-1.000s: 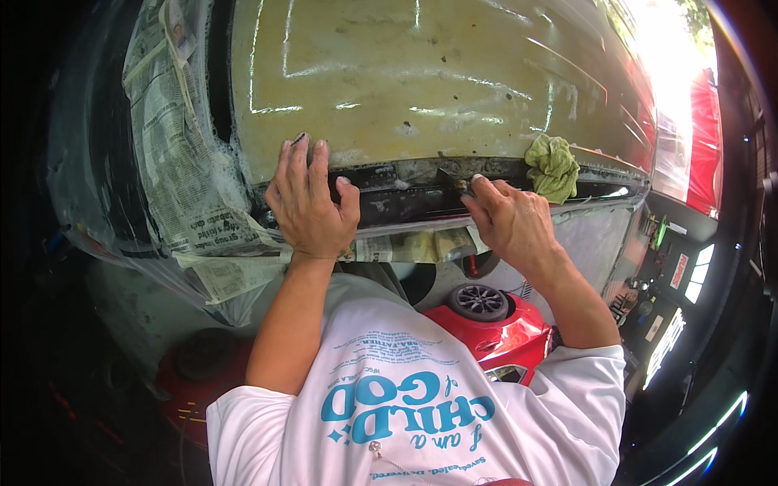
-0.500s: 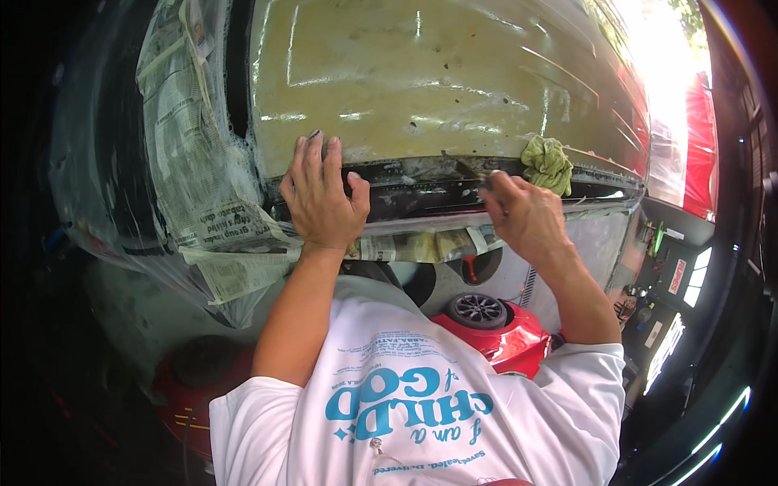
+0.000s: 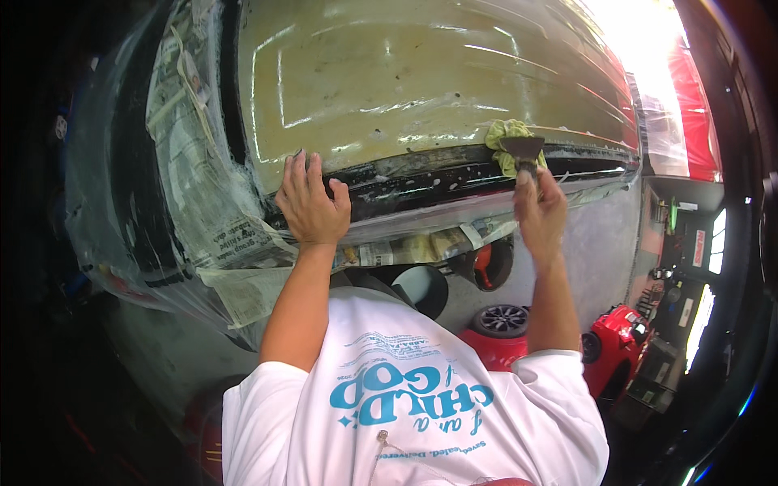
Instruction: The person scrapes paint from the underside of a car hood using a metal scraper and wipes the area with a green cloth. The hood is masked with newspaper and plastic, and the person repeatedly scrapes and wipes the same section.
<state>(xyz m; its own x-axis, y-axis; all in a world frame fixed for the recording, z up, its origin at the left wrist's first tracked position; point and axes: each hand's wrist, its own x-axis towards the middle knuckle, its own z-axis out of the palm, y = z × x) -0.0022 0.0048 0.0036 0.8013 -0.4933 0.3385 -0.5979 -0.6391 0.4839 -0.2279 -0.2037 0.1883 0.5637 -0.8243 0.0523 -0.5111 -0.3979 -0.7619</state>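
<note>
The scraper is in the right hand, its handle pinched between closed thumb and fingers, its wide dark blade pointing away from the person. It lies over the green cloth, which is crumpled on the far edge of the strip; whether blade and cloth touch is hard to tell. The left hand lies palm down with fingers extended and thumb spread, gripping nothing, fingertips on the panel just past the strip.

The strip is black and glossy, dotted with pale flecks, and dull and blotched along its far side. The panel beyond it is yellow-green, wet-looking, marked with small dark specks and crossed by bright reflections; it turns reddish toward the right. On the left, newspaper covers a band beside it, whitish foam along its edge, with clear plastic outside that. More paper hangs below the strip.

Under it, a grey floor holds two round tubs, one with something red inside. A red car with a spoked wheel is partly hidden by the person; another is near a cluttered bench. Upper right, strong daylight falls beside a red sheet.
</note>
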